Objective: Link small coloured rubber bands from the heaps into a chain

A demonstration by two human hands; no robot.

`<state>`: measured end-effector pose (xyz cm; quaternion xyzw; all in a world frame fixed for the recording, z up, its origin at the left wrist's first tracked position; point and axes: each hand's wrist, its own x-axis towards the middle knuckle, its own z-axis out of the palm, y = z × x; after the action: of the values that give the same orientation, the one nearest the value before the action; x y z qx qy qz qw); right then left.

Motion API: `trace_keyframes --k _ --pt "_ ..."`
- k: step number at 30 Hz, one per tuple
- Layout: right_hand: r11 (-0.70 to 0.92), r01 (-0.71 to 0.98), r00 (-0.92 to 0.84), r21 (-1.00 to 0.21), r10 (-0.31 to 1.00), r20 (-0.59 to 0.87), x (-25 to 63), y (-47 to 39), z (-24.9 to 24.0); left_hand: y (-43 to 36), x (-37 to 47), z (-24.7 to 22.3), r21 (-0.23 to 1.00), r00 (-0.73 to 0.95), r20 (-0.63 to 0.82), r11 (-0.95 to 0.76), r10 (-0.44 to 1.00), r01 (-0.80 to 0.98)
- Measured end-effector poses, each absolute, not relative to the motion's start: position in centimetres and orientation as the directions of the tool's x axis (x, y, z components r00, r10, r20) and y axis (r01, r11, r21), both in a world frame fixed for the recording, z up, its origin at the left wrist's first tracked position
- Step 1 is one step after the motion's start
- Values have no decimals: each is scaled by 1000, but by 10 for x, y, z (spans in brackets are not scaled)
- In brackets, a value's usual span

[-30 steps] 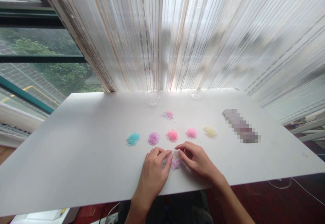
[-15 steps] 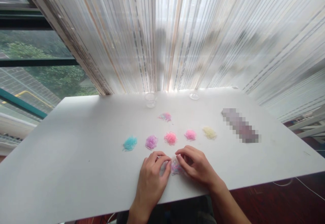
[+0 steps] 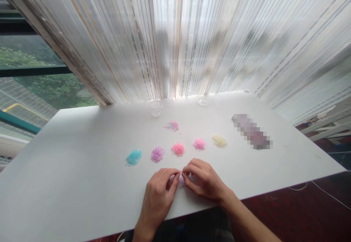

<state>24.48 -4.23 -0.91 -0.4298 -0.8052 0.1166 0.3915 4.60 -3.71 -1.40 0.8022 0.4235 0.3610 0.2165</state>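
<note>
My left hand (image 3: 161, 189) and my right hand (image 3: 201, 178) meet near the table's front edge, thumbs and fingertips pinched close together. What lies between the fingertips is too small to make out. Beneath them a mixed pink-purple pile (image 3: 181, 182) shows only in part. Beyond my hands lie a teal pile (image 3: 134, 157), a purple pile (image 3: 157, 154), a coral-pink pile (image 3: 178, 149), a light pink pile (image 3: 199, 144) and a pale yellow pile (image 3: 219, 140) of small thin pieces. Farther back is a small mixed-colour pile (image 3: 172, 126).
A clear cup (image 3: 156, 109) and a clear round lid (image 3: 203, 102) are at the back of the white table (image 3: 68, 169). A pixelated long object (image 3: 251, 131) lies at the right. Striped curtains hang behind, beside a window at the left.
My right hand has moved in to meet my left hand, and its fingers are now pinched. More of the mixed pile is covered. The whole view has shifted slightly.
</note>
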Motion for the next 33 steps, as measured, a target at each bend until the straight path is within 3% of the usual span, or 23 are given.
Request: trace_keyframes --k 18,33 --pt "600 509 -245 -618 789 564 246 -45 -12 -41 45 -14 757 338 354 -480 872 443" --pt "561 555 -248 -615 817 521 243 -48 -5 -42 41 -15 738 355 393 -522 848 428"
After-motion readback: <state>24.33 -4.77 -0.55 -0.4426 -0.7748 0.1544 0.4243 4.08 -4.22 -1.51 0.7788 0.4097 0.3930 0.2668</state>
